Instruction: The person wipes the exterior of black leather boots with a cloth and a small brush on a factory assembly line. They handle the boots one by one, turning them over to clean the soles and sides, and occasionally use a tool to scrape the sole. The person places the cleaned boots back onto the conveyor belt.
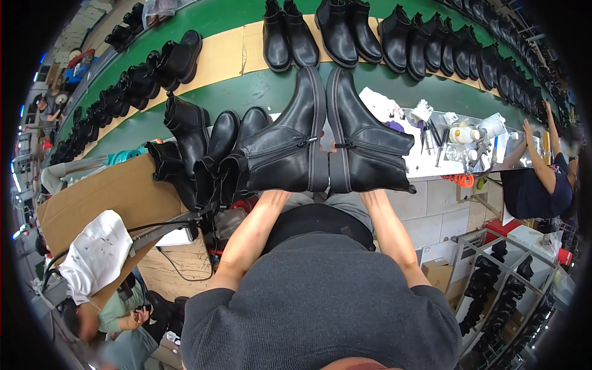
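Two black ankle boots are raised in front of me, soles facing each other and toes pointing away. Each has a zip along its visible side. My left hand [274, 197] is behind the left boot [287, 135] and holds it. On the other side, my right hand [374, 197] holds the right boot [364, 139] the same way. The boots hide nearly all of both hands, including how the fingers wrap. Beside the left boot, several more black boots [186, 120] stand or lean close together.
Rows of black boots [336, 31] stand on a cardboard-covered strip of the green conveyor [259, 91]. A white worktop [425, 163] at right holds bottles and tools. Cardboard [111, 191] and a stained white cloth [98, 253] are at left. Co-workers [536, 185] are on both sides.
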`<action>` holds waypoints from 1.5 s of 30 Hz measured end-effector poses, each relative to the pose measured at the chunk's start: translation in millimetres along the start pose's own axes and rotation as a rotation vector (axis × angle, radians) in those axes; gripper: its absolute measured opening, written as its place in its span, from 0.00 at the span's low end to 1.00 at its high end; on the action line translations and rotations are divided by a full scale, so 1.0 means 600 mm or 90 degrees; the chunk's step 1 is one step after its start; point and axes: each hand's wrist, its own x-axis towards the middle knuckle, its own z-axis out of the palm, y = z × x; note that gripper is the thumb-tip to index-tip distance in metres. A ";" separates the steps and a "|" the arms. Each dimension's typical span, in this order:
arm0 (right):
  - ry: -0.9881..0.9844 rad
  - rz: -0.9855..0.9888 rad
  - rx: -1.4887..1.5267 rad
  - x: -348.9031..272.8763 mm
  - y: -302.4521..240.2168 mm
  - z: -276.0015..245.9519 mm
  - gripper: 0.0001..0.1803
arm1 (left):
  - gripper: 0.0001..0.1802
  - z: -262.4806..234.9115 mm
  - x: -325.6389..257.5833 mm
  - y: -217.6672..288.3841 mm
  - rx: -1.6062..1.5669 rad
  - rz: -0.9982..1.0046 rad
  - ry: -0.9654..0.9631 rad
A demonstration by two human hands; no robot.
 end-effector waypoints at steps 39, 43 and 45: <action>-0.192 0.221 0.049 0.079 -0.085 0.006 0.18 | 0.32 -0.011 0.056 0.091 -0.383 -0.143 0.095; -0.211 0.221 0.013 0.022 -0.056 -0.043 0.36 | 0.22 -0.071 -0.016 0.027 -0.206 -0.197 0.125; -0.116 0.282 -0.154 0.017 -0.016 -0.087 0.29 | 0.40 -0.098 -0.024 -0.014 0.030 -0.390 0.129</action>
